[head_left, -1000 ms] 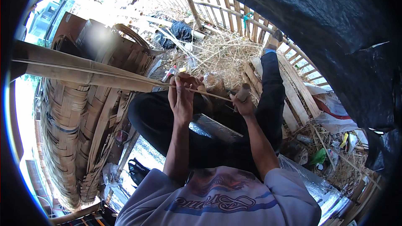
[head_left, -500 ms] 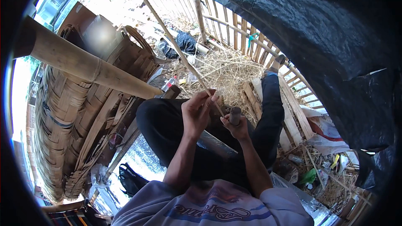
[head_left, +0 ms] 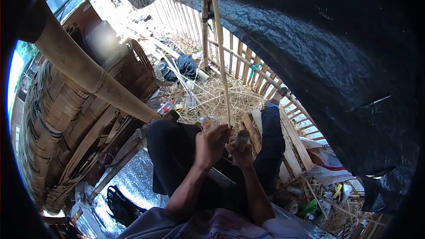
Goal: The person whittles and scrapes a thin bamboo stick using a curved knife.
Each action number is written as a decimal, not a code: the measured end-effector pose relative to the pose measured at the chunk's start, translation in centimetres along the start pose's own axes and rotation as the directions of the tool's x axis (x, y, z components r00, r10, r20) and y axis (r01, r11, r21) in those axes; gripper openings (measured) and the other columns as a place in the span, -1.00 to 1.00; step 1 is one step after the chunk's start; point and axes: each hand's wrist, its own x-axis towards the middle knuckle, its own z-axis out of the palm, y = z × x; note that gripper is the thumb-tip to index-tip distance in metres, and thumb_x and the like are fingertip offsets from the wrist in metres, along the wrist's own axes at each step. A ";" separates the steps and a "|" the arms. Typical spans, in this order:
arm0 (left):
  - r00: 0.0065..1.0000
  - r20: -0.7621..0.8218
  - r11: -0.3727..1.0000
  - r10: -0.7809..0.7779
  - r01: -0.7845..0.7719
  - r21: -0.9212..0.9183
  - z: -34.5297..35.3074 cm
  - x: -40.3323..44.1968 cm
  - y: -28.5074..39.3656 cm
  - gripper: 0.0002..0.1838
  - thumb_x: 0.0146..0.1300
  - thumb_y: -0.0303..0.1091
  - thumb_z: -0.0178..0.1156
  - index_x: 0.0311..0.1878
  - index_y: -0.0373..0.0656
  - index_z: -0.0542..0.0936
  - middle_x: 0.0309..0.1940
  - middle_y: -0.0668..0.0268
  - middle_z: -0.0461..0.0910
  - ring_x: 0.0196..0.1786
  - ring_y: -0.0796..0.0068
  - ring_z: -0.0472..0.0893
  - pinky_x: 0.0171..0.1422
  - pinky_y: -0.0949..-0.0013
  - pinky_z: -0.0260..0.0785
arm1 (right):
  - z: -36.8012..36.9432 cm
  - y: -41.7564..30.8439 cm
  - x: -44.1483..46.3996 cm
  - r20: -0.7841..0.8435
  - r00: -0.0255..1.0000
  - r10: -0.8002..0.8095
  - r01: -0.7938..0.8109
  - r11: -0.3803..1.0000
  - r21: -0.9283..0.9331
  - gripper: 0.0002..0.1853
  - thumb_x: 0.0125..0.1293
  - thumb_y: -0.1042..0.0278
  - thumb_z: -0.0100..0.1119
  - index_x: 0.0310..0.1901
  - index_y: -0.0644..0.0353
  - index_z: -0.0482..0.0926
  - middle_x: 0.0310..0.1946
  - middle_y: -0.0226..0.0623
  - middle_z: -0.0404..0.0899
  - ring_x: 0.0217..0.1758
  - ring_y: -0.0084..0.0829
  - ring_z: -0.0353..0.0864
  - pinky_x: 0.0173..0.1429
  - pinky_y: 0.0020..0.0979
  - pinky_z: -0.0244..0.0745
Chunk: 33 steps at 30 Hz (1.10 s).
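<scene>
A long thin bamboo strip (head_left: 222, 62) rises from between the hands toward the top of the view. My left hand (head_left: 211, 145) is closed around its lower end, fingers pinched together. Just to the right, my right hand (head_left: 241, 155) is wrapped round a short cylindrical wooden handle (head_left: 241, 140), whose rounded end points up. Whatever the handle is joined to is hidden below the fingers. Both hands are close together above the lap, between the bent left leg (head_left: 170, 150) and the outstretched right leg (head_left: 271, 137).
Rolled woven bamboo matting (head_left: 53, 137) stands at the left beside a thick bamboo pole (head_left: 99, 82). Straw (head_left: 226, 95) lies ahead near a slatted bamboo fence (head_left: 248, 64). Dark plastic sheeting (head_left: 318, 62) hangs at the right. A black bag (head_left: 121, 206) rests on shiny foil (head_left: 139, 179).
The bamboo strip has swung from pointing left to nearly upright. Both hands have moved lower and closer together, and the camera view has shifted.
</scene>
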 end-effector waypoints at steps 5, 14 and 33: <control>0.991 -0.091 0.993 0.095 -0.101 -0.064 0.3 0.3 1.7 -0.83 0.12 -0.42 0.33 -0.24 -0.30 0.65 -0.46 0.19 0.66 -0.38 0.50 0.66 -0.32 0.49 0.46 | 0.0 0.5 -0.8 -0.042 0.999 -0.025 0.027 0.999 0.047 -0.82 0.13 0.32 0.40 -0.47 0.18 0.59 -0.65 -0.54 0.51 -0.62 -0.76 0.46 -0.55 -0.66 0.32; 0.966 -0.200 0.943 0.162 -0.211 -0.258 0.0 0.9 4.7 -0.85 0.09 -0.55 0.35 -0.26 -0.34 0.61 -0.45 0.26 0.65 -0.39 0.64 0.62 -0.31 0.59 0.43 | -1.4 1.2 -1.9 -0.068 0.998 0.002 0.000 1.000 0.023 -0.82 0.12 0.33 0.41 -0.48 0.20 0.61 -0.65 -0.53 0.51 -0.60 -0.75 0.45 -0.52 -0.63 0.33; 0.976 -0.160 0.974 0.151 -0.174 -0.142 1.6 1.4 2.7 -0.86 0.10 -0.57 0.33 -0.25 -0.32 0.62 -0.48 0.25 0.65 -0.40 0.64 0.62 -0.37 0.57 0.43 | 0.6 -3.2 -1.2 -0.222 0.974 -0.048 0.049 0.999 -0.003 -0.84 0.12 0.41 0.38 -0.47 0.25 0.59 -0.59 -0.46 0.55 -0.53 -0.71 0.51 -0.47 -0.63 0.38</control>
